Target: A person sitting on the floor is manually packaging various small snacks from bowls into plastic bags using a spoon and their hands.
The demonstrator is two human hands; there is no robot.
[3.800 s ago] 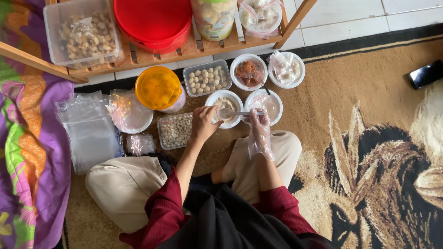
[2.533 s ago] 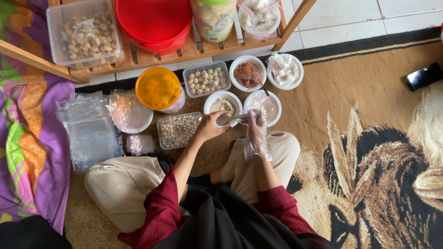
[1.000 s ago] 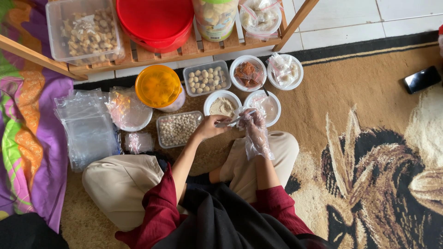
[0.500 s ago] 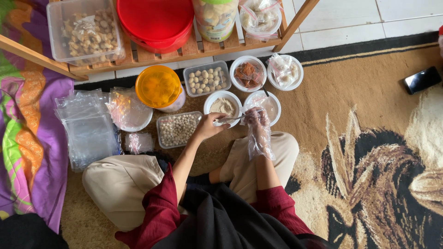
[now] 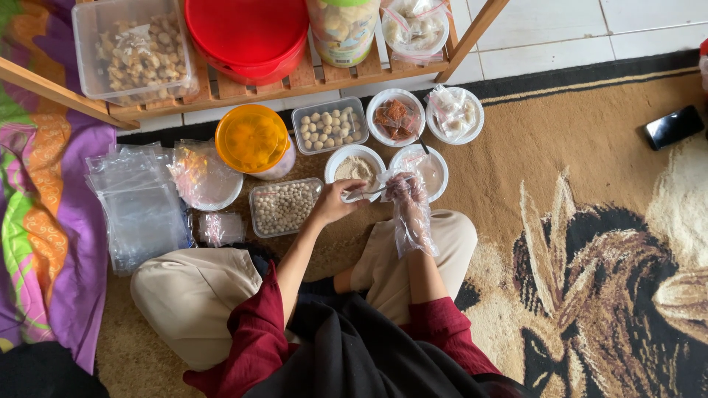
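My bare left hand (image 5: pixel 330 204) pinches a small clear plastic bag (image 5: pixel 354 194) at the near edge of a white bowl of beige powder (image 5: pixel 355 166). My right hand (image 5: pixel 405 199), in a loose clear plastic glove, holds a white spoon (image 5: pixel 375 191) whose tip points into that bag. Both hands hover just above my knees. Another white bowl (image 5: pixel 436 173) sits right behind my right hand. A clear tub of small round balls (image 5: pixel 284 208) lies just left of my left hand.
Behind these stand an orange-lidded jar (image 5: pixel 253 140), a tub of pale balls (image 5: pixel 330 127), a bowl of red packets (image 5: pixel 396 116) and a bowl of clear packets (image 5: pixel 453 112). A stack of plastic bags (image 5: pixel 140 206) lies left. A wooden rack (image 5: pixel 295 79) holds containers. A phone (image 5: pixel 671 127) lies far right.
Both hands came down from over the powder bowl toward my knees. The spoon now lies flatter with its tip in the small bag. In the last half second almost nothing moved.
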